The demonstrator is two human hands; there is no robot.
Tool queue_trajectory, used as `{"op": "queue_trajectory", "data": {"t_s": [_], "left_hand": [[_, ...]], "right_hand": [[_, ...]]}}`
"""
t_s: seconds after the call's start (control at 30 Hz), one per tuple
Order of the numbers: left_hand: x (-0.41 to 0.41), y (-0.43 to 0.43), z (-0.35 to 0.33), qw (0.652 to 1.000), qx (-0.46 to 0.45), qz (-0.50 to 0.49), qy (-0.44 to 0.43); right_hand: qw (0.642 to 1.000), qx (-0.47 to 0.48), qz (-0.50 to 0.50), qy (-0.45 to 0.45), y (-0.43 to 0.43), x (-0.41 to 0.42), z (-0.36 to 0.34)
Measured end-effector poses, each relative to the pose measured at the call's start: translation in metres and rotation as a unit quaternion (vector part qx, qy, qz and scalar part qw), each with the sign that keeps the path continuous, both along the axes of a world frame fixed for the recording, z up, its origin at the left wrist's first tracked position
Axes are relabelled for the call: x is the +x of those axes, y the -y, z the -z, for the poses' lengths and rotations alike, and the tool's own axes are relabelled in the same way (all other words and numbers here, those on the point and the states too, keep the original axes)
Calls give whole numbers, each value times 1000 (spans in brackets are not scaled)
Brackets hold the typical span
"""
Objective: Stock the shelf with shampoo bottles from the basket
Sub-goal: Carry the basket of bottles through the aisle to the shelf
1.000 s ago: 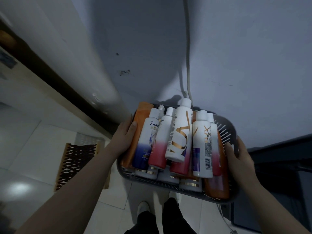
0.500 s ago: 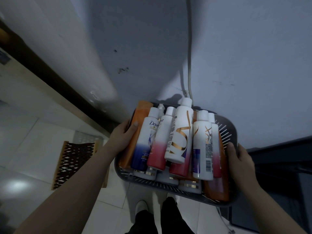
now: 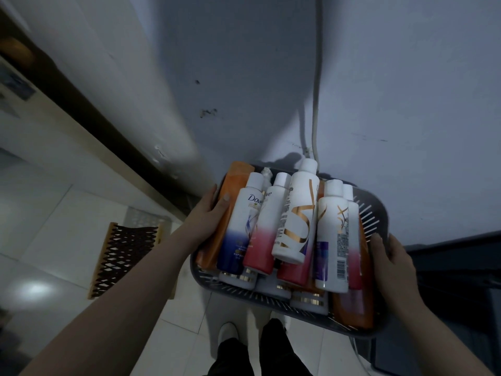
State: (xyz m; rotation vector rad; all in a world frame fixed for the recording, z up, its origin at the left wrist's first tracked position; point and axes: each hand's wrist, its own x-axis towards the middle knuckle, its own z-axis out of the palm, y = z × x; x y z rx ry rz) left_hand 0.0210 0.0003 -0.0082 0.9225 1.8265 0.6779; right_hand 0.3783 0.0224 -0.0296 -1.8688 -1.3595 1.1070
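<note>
At the bottom, closest to the camera, are the person's dark trouser legs (image 3: 271, 348) and one white shoe (image 3: 227, 332) on the pale tiled floor (image 3: 54, 213). Above them both forearms reach forward and hold a grey slotted plastic basket (image 3: 371, 213) in the air.

The left hand (image 3: 206, 221) grips the left rim, with its thumb lying on a long orange bottle (image 3: 225, 221). The right hand (image 3: 390, 261) grips the right rim, with the thumb over the edge.

The shampoo bottles are all in the basket, lying in two layers with their caps towards the wall. On top are a white-to-blue Dove bottle (image 3: 241, 229), a white-to-pink bottle (image 3: 267, 229), a white bottle with gold lettering (image 3: 298, 215) and a white bottle with a barcode (image 3: 332, 240).

On the floor to the left lies a brown lattice mat (image 3: 122, 256). Behind the basket is a grey-white wall (image 3: 379, 77), and a white cable (image 3: 315, 90) runs down it. At the right stands a dark unit (image 3: 455, 280), too dim to identify.
</note>
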Motion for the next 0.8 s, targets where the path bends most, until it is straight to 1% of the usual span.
{"op": "queue_trajectory", "data": {"t_s": [0.1, 0.2, 0.27, 0.4, 0.53, 0.67, 0.8], "left_hand": [[5, 3, -3, 999, -7, -32, 20], [8, 5, -7, 999, 12, -40, 12], [9, 6, -10, 999, 16, -38, 14], [10, 12, -17, 998, 28, -28, 41], [7, 20, -19, 999, 28, 3, 33], [-2, 22, -18, 999, 9, 32, 36], [-4, 26, -27, 997, 33, 51, 56]], "right_hand": [[1000, 10, 9, -18, 1, -2, -4], [999, 20, 15, -44, 3, -2, -9], [998, 10, 15, -53, 5, -3, -12], [998, -5, 11, -62, 10, -8, -18], [998, 2, 26, -54, 23, -11, -26], [995, 1, 75, -67, 42, -19, -43], [991, 17, 119, -62, 70, -23, -58]]}}
